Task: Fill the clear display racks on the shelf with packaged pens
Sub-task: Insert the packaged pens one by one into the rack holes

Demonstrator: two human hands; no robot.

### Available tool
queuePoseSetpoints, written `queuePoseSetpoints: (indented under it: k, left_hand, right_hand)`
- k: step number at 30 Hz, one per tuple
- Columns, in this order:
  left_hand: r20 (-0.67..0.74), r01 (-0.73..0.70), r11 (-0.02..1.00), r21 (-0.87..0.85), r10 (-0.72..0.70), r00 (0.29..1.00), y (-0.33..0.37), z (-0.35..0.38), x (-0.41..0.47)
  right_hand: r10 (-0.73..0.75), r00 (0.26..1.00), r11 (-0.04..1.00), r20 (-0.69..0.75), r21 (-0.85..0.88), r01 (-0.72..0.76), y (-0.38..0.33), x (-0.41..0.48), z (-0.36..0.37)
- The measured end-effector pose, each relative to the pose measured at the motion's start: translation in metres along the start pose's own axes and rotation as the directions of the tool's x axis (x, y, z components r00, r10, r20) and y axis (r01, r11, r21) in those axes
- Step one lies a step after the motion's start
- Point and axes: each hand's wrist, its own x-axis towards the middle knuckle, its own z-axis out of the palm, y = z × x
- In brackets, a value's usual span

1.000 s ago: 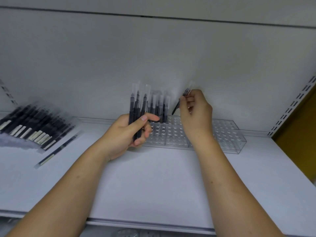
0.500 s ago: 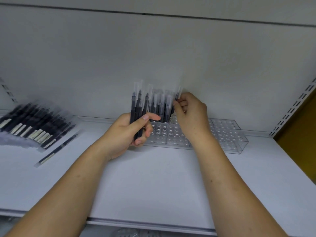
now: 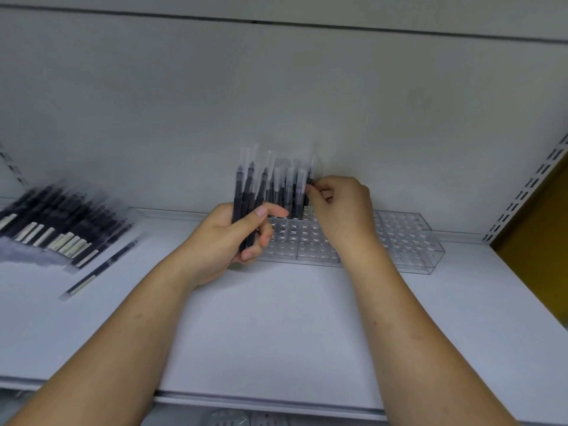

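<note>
**Shelf stock: packaged pens, racks part filled**

Item 1. Clear display racks (image 3: pixel 412 238): set side by side along the back edge of the shelf (image 3: pixel 276 333), near its middle and running toward the right. The holes nearest the shelf's front and right edges hold nothing.

Item 2. Standing pens (image 3: pixel 289 192): a short row of sleeved dark pens, upright at the back left of the racks and somewhat blurred.

Item 3. Your right hand (image 3: pixel 341 210): fingertips pinched on one packaged pen (image 3: pixel 311 173), which is upright at the right end of that row. Its lower end is hidden, so you cannot tell whether it sits in a hole.

Item 4. Your left hand (image 3: pixel 233 238): fingers and thumb wrapped round a bundle of pens (image 3: pixel 249 192), held upright just beside the racks' left end.

Item 5. Pile of packaged pens (image 3: pixel 55 222): lying fanned out flat at the shelf's back left corner.

Item 6. Loose pen (image 3: pixel 98 269): a single one lying flat just beside the pile, on the side toward the front edge.

Item 7. Slotted upright (image 3: pixel 522 195): rising at the shelf's back right corner.
</note>
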Motion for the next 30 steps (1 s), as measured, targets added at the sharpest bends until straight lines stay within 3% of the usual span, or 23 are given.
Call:
queuePoseSetpoints:
  k: [8, 11, 18, 24, 30]
  left_hand:
    - [0.0, 0.004, 1.0, 0.005, -0.004, 1.0, 0.0, -0.001, 0.0]
    - [-0.002, 0.004, 1.0, 0.003, -0.004, 1.0, 0.001, -0.001, 0.0]
    - [0.011, 0.015, 1.0, 0.018, -0.015, 1.0, 0.001, 0.002, -0.002]
    - [0.083, 0.021, 1.0, 0.006, -0.022, 0.996, 0.0, 0.003, -0.003]
    - [0.153, 0.017, 0.998, -0.059, -0.008, 0.988, 0.001, 0.006, -0.003]
  right_hand:
    - [0.014, 0.996, 0.991, 0.088, -0.136, -0.002, 0.002, -0.003, 0.0]
    - [0.044, 0.996, 0.996, 0.073, -0.076, -0.039, 0.001, -0.004, -0.005]
    - [0.023, 0.994, 0.982, -0.108, 0.187, -0.002, -0.015, -0.017, -0.017]
    - [-0.016, 0.987, 0.878, 0.158, 0.475, -0.062, -0.036, -0.032, -0.022]
    - [-0.029, 0.938, 0.788, 0.346, 0.585, -0.192, -0.046, -0.037, -0.022]
